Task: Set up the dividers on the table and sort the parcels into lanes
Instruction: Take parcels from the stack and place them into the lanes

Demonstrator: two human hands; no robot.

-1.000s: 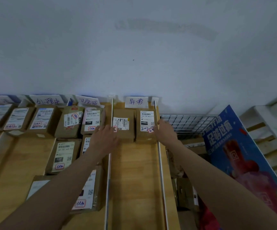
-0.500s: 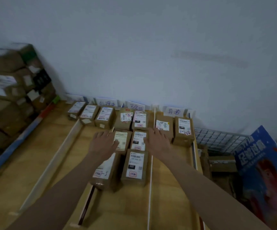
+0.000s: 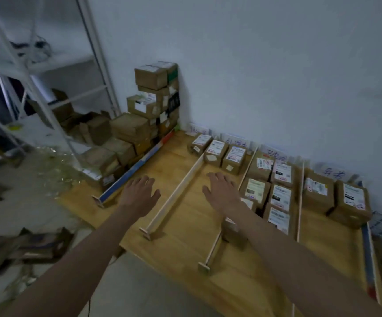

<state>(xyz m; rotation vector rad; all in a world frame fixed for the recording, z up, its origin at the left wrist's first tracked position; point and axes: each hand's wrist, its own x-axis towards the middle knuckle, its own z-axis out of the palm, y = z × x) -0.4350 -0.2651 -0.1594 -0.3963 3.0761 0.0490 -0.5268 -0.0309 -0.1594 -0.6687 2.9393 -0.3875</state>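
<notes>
Four lanes, parcels at the wall end

Four thin pale dividers run front to back across the wooden table (image 3: 181,252). Divider 1 (image 3: 176,193) stands upright on small end feet, between the two hands. Divider 2 (image 3: 213,250) is partly hidden under the right forearm. Divider 3 (image 3: 300,202) is white and straight.

Parcels are brown cartons with white labels. Three parcels (image 3: 217,152) sit in a row at the wall. The lane left of divider 3 holds about seven, in two columns (image 3: 279,193). The lane right of divider 3 holds two (image 3: 336,197). Handwritten paper tags (image 3: 332,173) stand against the wall; the writing is blurred.

Left hand (image 3: 139,193): fingers spread and straight, palm down, holding nothing. Right hand (image 3: 222,191): same. Contact with the table cannot be told.

Off the table's left edge, a carton stack (image 3: 144,117) and white shelving (image 3: 48,88).
</notes>
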